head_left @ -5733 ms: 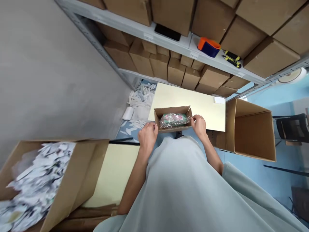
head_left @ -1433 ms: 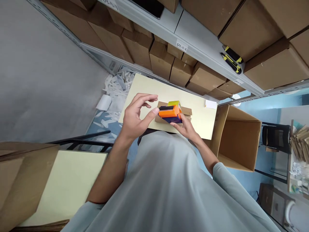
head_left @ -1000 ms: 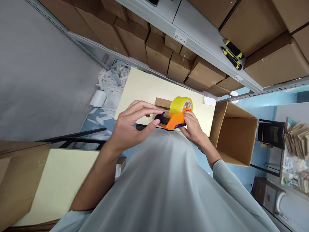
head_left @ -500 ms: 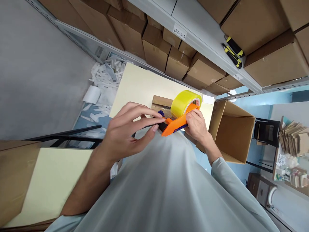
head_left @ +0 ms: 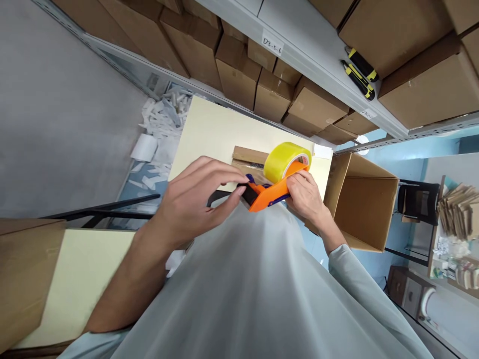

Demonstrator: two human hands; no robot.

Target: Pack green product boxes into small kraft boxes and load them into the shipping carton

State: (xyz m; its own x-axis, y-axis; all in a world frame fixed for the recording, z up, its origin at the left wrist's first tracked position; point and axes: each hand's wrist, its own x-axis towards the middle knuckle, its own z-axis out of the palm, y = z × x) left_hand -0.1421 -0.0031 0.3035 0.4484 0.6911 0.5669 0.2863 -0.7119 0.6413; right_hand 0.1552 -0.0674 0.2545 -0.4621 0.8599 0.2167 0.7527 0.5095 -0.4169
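Note:
An orange tape dispenser [head_left: 267,198] with dark blue parts is in my right hand [head_left: 305,193], whose fingers wrap round its side near the roll. On it sits a roll of yellowish clear packing tape [head_left: 277,162]. My left hand [head_left: 198,197] is at the dispenser's toothed cutter end, with thumb and forefinger closed about its black tip. Whether a tape end lies between those fingers I cannot tell. Just beyond the dispenser a flat cardboard box [head_left: 245,158] lies on the cream tabletop [head_left: 213,122], partly covered by the roll and my left hand.
An open carton [head_left: 362,204] stands at the right. Shelves [head_left: 299,37] of cardboard boxes run along the far side, with two yellow-black utility knives [head_left: 359,75] on the upper one. Paper scraps [head_left: 162,124] pile up at the left, and another box [head_left: 28,279] is lower left.
My left thumb and fingers have shifted slightly at the cutter end, and more of the black tip shows between them. The right hand keeps its hold on the dispenser.

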